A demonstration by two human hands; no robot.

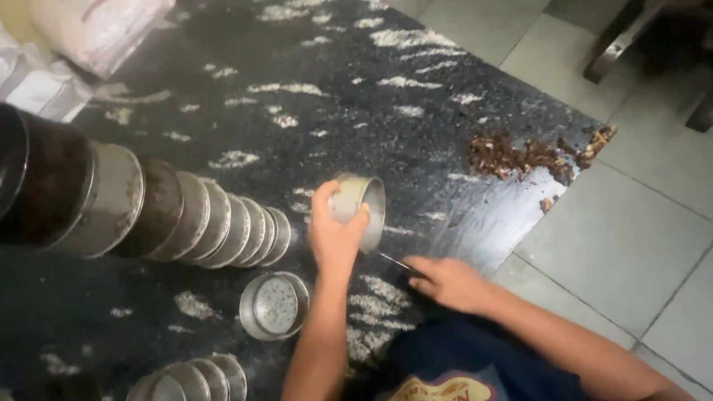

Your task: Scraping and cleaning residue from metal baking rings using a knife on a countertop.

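My left hand (334, 237) grips a small round metal sieve ring (358, 208), tilted on its side above the black mat (328, 89). My right hand (448, 281) pinches a thin metal needle-like tool (395, 262) whose tip points toward the ring's lower edge. A single small sieve (274, 305) with a perforated bottom lies flat on the mat just left of my left forearm.
A long row of nested metal sieve rings (173, 220) lies on its side to the left, growing larger toward the far left. Another nested row (188, 388) sits at the bottom left. Brown debris (523, 157) lies at the mat's right edge. Grey floor tiles (655, 243) lie to the right.
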